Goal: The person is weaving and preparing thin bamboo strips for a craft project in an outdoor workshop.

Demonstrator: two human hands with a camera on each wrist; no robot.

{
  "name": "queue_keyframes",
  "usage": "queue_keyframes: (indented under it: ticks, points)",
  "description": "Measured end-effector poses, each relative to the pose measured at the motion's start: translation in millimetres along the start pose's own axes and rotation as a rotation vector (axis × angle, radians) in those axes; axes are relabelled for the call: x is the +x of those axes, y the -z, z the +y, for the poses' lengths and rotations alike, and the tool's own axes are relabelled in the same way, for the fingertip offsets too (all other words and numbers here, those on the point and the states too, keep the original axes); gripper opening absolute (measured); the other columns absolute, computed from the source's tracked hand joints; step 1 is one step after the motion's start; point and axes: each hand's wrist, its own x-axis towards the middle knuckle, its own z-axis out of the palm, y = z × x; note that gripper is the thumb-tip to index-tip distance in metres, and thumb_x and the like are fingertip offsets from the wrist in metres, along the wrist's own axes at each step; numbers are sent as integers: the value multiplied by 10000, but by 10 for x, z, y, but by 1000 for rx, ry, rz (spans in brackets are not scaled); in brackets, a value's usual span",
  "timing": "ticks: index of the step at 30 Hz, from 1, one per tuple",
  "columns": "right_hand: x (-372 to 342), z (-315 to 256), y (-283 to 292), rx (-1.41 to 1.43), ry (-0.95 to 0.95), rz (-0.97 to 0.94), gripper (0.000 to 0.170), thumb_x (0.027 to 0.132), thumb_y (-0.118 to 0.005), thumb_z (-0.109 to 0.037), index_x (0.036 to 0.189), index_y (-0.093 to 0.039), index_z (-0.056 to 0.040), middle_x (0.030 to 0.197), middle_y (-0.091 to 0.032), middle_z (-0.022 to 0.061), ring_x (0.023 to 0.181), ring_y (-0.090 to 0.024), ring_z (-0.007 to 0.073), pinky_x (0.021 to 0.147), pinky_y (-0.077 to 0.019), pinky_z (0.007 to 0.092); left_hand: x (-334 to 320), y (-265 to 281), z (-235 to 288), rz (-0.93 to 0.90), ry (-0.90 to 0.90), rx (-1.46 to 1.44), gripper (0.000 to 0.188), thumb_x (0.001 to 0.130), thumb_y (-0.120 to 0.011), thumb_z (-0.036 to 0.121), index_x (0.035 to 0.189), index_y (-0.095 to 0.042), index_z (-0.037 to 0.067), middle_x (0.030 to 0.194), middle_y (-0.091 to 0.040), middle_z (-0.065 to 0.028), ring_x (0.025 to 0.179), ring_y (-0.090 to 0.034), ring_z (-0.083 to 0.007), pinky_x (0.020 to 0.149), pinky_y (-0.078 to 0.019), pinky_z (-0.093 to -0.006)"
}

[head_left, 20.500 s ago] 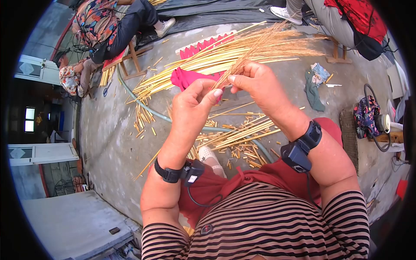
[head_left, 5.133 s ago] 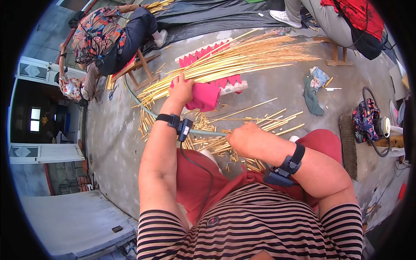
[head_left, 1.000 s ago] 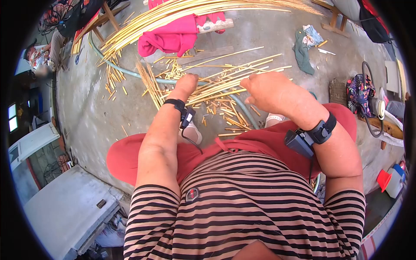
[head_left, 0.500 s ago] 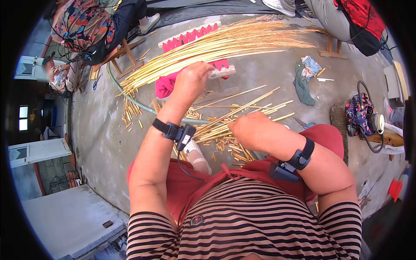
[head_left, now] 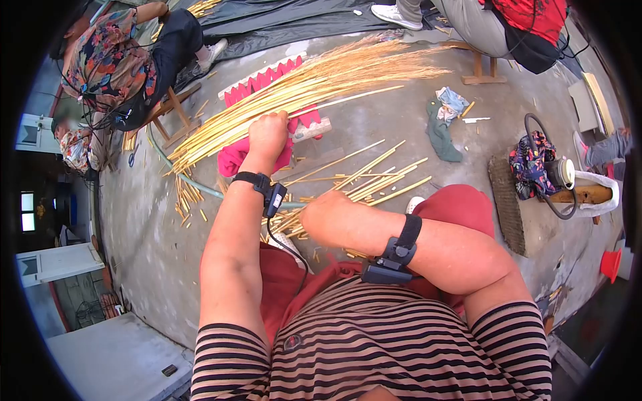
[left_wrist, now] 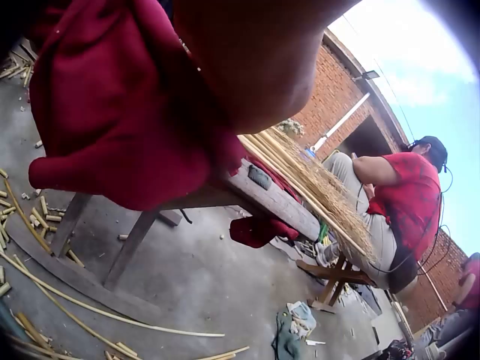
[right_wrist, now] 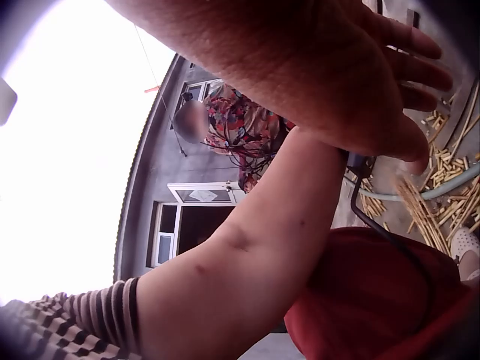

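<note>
My left hand [head_left: 267,137] reaches to the near edge of a bundle of long straw-coloured stalks [head_left: 227,127] with feathery brown tips. Its knuckles face up and the fingertips are hidden, so I cannot tell whether they grip a stalk. A crimson cloth [head_left: 234,159] hangs under that hand; in the left wrist view the cloth [left_wrist: 120,112] drapes over the end of a wooden bench [left_wrist: 277,199]. My right hand [head_left: 328,217] hovers in front of my lap, above the cut stalks. In the right wrist view the right hand [right_wrist: 375,97] has its fingers spread, holding nothing.
Loose stalks [head_left: 394,180] and short cut pieces [head_left: 187,197] litter the concrete floor, crossed by a hose [head_left: 200,188]. Green and blue rags [head_left: 443,127] lie to the right, beyond which a patterned bag [head_left: 531,167] stands. Other people sit on stools at the back.
My left hand has gone from the floor stalks up to the bundle on the bench. The right hand has shifted left across my lap. The head view has tilted up and turned slightly right.
</note>
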Motion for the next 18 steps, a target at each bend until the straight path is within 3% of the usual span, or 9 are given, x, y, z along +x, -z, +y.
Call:
queue_keyframes:
  ticks: [3,6,8,18]
  points:
    - [-1,32,-19,-5,40,6,245,762,-614,-127,992,-682,-75,987,-672,107,928,-649,252,749,-522,354,40,-71,-19,82,-65,52,93,803,-515,158,775,-588,107,740,-635,-95,726,-636,-267,617,-513,-398]
    - [-11,28,7,21,14,34,243,776,-583,-119,998,-668,-68,978,-669,124,917,-649,266,754,-523,374,31,102,61,64,-80,81,126,778,-522,148,856,-618,125,894,-593,-76,886,-591,-259,709,-488,-429]
    - [-18,34,29,-3,-10,27,246,780,-571,-113,1005,-659,-65,985,-665,135,913,-649,270,753,-523,382,33,181,104,48,-80,107,149,783,-521,158,901,-612,142,929,-571,-62,913,-562,-247,718,-455,-430]
    - [-126,127,152,-1,-21,139,235,809,-550,-168,1004,-621,-58,959,-660,146,905,-640,294,754,-515,405,-133,382,-29,213,-107,96,109,778,-506,152,844,-589,130,819,-592,-54,872,-566,-243,727,-425,-406]
